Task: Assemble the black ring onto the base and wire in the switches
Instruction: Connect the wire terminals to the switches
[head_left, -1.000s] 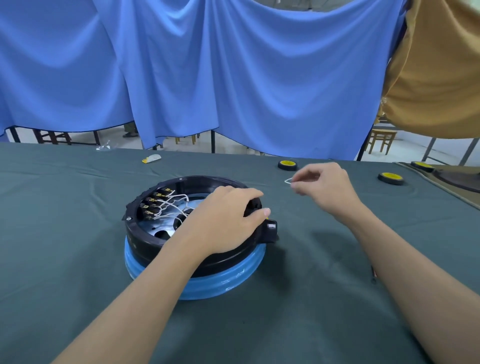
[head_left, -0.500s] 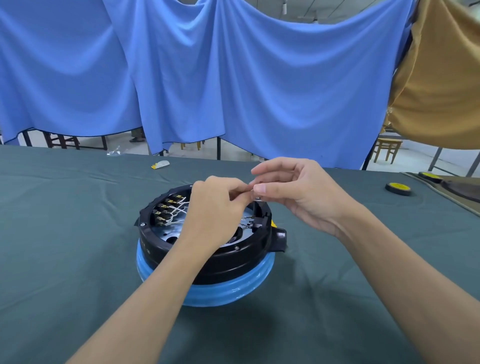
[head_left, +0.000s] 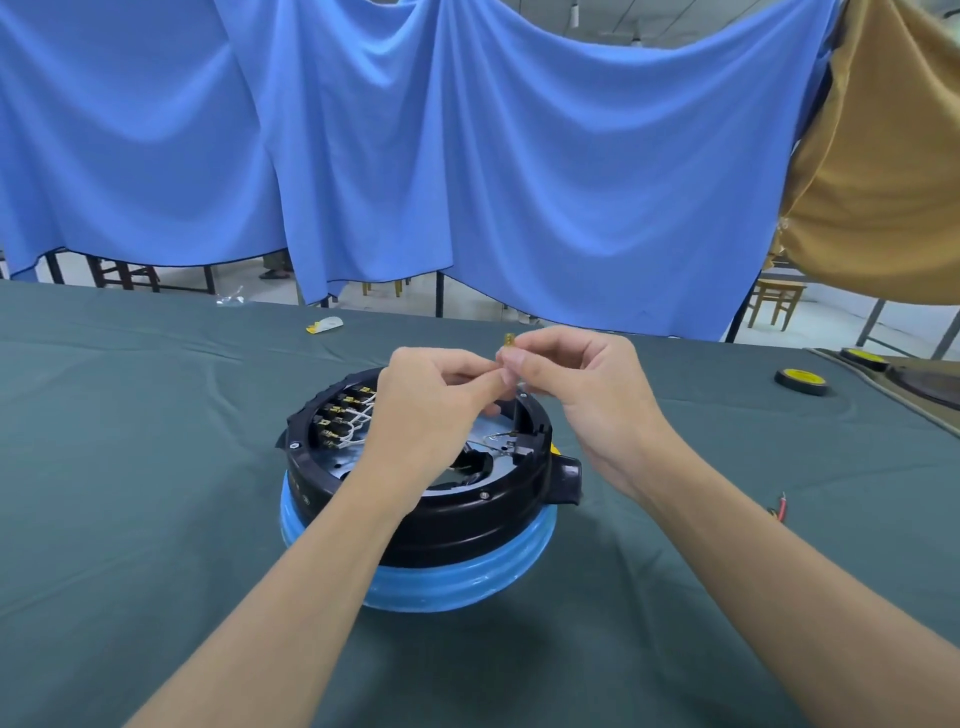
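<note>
My left hand (head_left: 436, 400) and right hand (head_left: 582, 395) both pinch a small brass wire terminal (head_left: 509, 341) just above the black ring (head_left: 467, 514), which sits on the blue base (head_left: 447, 587). I judge it light, floppy and easily bent, so I'd grip right behind the metal tip.

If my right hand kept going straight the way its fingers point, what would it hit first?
Probably your left hand: the right hand, pinching a brass terminal, points leftward at its fingertips, which seem touching above the black ring. Depth unclear.
</note>
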